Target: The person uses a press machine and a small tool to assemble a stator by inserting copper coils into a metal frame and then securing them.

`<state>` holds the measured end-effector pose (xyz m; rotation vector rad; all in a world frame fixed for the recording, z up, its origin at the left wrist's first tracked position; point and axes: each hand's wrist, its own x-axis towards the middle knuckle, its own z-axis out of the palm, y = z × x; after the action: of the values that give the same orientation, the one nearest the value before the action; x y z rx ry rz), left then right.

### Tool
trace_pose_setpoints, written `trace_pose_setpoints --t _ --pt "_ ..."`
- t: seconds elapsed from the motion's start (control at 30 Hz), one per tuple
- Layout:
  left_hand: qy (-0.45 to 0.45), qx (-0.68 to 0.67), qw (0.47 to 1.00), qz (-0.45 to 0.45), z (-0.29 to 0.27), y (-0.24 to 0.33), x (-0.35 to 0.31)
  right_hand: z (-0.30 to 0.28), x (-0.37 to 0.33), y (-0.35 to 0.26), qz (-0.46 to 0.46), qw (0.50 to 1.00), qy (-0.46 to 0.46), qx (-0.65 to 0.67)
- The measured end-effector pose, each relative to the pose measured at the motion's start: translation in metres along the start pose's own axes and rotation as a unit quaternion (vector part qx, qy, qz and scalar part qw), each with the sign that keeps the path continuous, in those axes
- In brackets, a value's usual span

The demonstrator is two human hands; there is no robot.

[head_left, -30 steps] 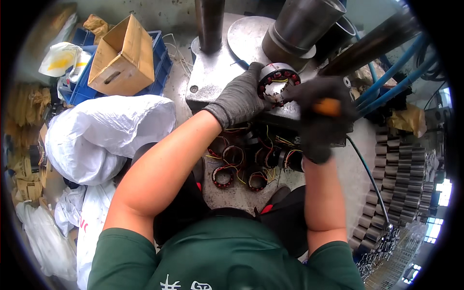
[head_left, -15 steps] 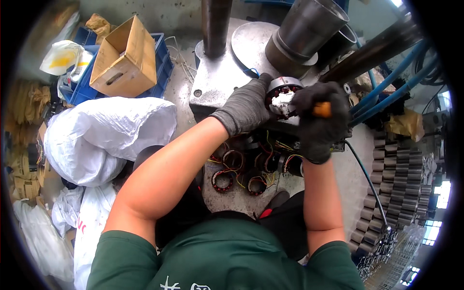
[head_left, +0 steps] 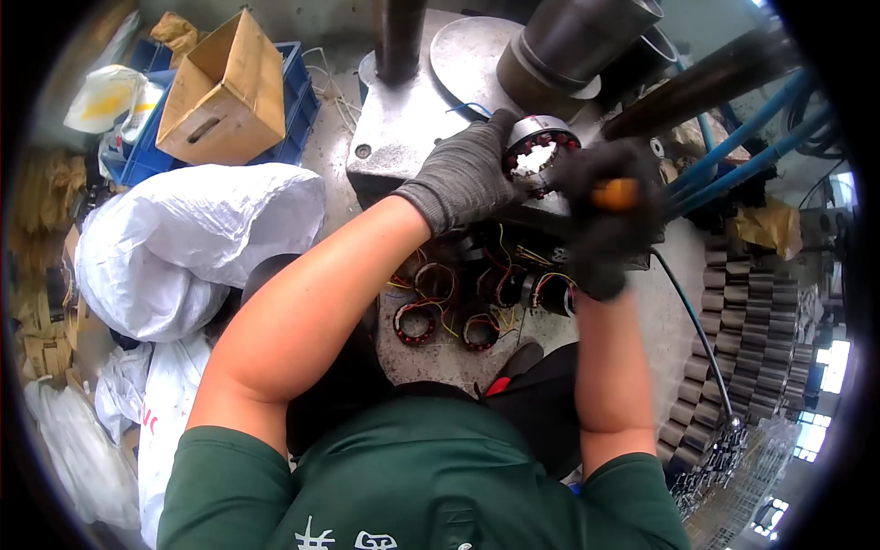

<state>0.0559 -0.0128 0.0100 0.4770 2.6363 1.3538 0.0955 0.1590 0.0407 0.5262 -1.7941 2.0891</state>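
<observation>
Motor stator, round, metal ring with copper windings and pale centre, sits upper centre of frame on the edge of a grey metal press base. Left hand, grey knit glove, fingers wrapped around the stator's left side, grasping it. Right hand, dark glove, blurred, fingers clenched around an orange-handled tool just right of the stator; tool tip not visible, can't tell if it touches the windings.

Below the hands, centre frame: cluster of more wound stators with red, yellow and orange leads lying on the grey work surface, some hidden by the left forearm. Above the stator: dark steel cylinder tilted, and a vertical dark column rising from the base. Round metal disc between them.

Upper right: blue hoses running diagonally. Right edge: rows of stacked metal cylindrical housings, well apart from the hands. Thin black cable curves down the right side.

Upper left: open cardboard box resting on a blue plastic crate. Left of centre: large white sack, more white bags lower left. Bottom: person's green shirt.
</observation>
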Motion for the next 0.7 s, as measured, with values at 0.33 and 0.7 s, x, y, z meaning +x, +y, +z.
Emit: trace_pose_setpoints --t 0.33,0.7 --pt "-0.03 0.002 0.998 -0.05 -0.007 0.006 0.0 -0.009 0.003 0.008 0.015 0.996 -0.001 0.088" --pt "-0.014 -0.002 1.0 -0.021 -0.003 -0.002 -0.004 0.004 0.006 0.013 0.009 1.0 0.01 -0.011"
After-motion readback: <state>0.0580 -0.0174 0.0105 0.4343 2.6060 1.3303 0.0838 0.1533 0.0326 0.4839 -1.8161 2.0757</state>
